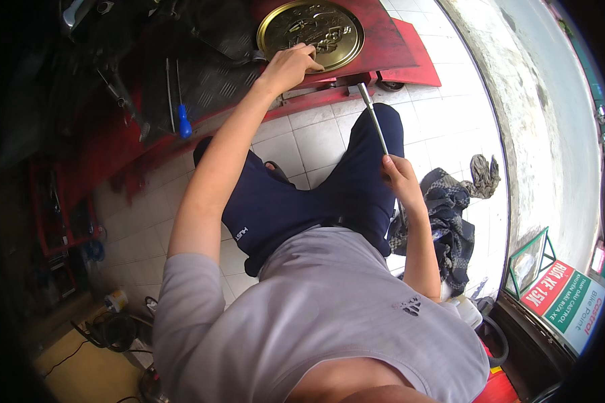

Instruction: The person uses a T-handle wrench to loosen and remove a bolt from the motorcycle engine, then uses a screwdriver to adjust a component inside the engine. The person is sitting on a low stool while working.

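Observation:
My left hand (290, 66) reaches onto a round gold metal tray (347, 30) on the red bench, its fingers curled down at the near rim beside small metal parts (316, 33); what is between them is hidden. Lower down, my right hand (398, 176) grips a long silver metal bar tool (374, 117), which points up toward the bench edge over my right leg. On the dark mat left of the tray lie a blue-handled screwdriver (184, 119), a thin metal rod (170, 101) and several wrenches (119, 101).
The red bench (400, 52) on wheels spans the top. A red rack of tools (50, 215) stands at left. Cloths (450, 228) lie on the tiled floor at right beside a wall (531, 121). Signboards (551, 289) stand lower right; black cords and hose (114, 332) are lower left.

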A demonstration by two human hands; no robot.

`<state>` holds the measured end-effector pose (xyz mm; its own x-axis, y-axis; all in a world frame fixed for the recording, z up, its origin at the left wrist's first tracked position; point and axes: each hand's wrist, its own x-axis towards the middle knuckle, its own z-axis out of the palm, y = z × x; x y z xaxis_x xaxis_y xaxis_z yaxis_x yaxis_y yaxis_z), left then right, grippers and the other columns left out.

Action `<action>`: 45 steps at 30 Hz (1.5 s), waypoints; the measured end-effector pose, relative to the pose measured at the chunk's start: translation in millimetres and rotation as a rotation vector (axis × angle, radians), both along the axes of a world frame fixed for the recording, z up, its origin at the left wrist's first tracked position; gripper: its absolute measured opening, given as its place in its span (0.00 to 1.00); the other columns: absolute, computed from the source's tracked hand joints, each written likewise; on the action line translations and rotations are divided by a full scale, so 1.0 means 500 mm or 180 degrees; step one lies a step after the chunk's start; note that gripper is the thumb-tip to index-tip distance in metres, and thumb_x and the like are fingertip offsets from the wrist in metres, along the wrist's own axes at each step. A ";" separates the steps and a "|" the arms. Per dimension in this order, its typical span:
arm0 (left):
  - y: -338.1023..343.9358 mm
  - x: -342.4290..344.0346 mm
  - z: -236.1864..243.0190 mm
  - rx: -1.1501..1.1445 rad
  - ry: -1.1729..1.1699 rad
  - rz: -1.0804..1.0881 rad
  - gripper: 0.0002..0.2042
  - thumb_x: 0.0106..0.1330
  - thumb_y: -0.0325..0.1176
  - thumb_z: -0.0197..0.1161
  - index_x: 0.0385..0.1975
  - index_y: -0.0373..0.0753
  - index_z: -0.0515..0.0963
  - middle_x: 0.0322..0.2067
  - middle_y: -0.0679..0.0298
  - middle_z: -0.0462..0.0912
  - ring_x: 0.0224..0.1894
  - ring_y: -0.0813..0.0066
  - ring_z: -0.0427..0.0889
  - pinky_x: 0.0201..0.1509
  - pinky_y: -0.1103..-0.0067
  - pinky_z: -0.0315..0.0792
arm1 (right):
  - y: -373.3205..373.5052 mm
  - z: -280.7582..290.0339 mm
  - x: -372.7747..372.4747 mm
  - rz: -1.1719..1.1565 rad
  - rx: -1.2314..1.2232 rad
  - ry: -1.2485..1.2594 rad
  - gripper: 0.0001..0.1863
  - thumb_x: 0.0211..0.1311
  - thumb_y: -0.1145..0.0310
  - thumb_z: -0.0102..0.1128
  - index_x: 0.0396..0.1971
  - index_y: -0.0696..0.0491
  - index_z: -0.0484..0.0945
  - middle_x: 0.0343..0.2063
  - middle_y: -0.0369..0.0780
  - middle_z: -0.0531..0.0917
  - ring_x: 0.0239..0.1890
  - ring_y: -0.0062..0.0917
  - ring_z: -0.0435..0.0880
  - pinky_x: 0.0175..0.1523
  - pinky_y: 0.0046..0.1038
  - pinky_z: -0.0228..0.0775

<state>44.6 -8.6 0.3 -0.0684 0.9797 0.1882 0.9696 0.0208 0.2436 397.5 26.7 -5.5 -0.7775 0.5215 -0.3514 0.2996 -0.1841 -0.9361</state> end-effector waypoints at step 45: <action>0.036 -0.054 0.013 -0.0372 -0.0127 0.1814 0.09 0.46 0.20 0.59 0.28 0.29 0.80 0.33 0.39 0.80 0.41 0.44 0.81 0.46 0.63 0.77 | -0.029 0.013 -0.035 0.0165 0.0383 -0.0163 0.22 0.71 0.59 0.46 0.18 0.57 0.66 0.13 0.29 0.62 0.17 0.13 0.59 0.22 0.23 0.52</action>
